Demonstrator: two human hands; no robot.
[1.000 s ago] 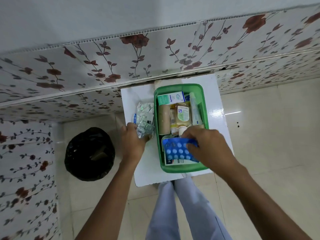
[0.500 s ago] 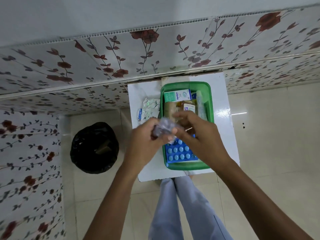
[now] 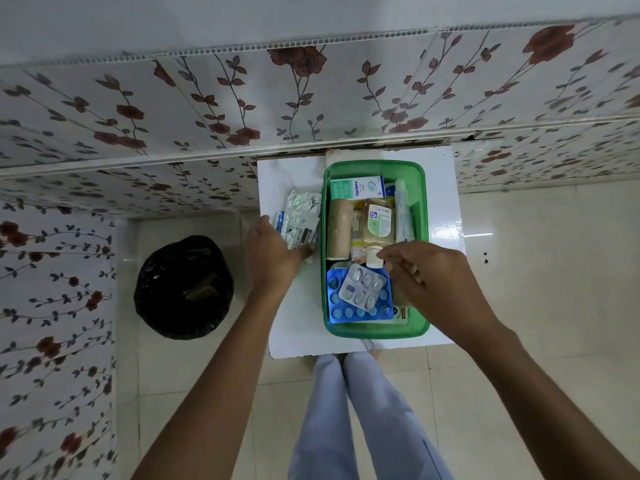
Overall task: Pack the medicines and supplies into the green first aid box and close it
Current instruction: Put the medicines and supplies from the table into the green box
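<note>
The green first aid box (image 3: 375,332) stands open on a small white table (image 3: 446,188). Inside lie an Optibex carton (image 3: 358,188), a beige bandage roll (image 3: 338,230), a yellowish bottle (image 3: 377,225) and a white tube (image 3: 403,213). At the near end a silver blister strip (image 3: 362,287) rests on a blue blister pack (image 3: 346,311). My right hand (image 3: 426,271) hovers just right of the silver strip, fingers loosely apart, holding nothing. My left hand (image 3: 273,258) is spread over the near end of a pile of foil medicine strips (image 3: 301,216) left of the box.
A black-lined waste bin (image 3: 183,289) stands on the tiled floor left of the table. The flowered wall (image 3: 311,98) runs directly behind the table. My legs (image 3: 346,410) are at the table's near edge. No lid is in view.
Both hands held a silver strip above the box half a second ago. The strip now lies on the blue pack, my right hand has let go, and my left hand is back at the pile.
</note>
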